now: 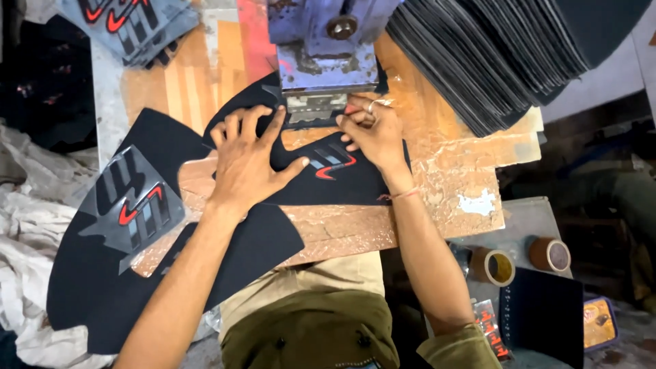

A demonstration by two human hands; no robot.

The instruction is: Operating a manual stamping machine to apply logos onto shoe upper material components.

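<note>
My left hand [249, 160] lies flat with fingers spread on a black fabric piece [355, 188] that rests on the work board under a blue press head [321, 48]. My right hand [372, 133] presses the same piece on its right side, fingertips near the metal die [311, 106] of the press. A grey and red striped emblem [331, 162] shows on the fabric between my two hands. A ring sits on one finger of the right hand, and a thin band circles its wrist.
A finished black piece with a larger grey-red emblem [133, 201] lies at the left. A tall fanned stack of black pieces [506, 55] stands at the upper right. Two tape rolls [495, 266] sit at the lower right beside a dark panel [540, 311]. White cloth [24, 225] is heaped at the left.
</note>
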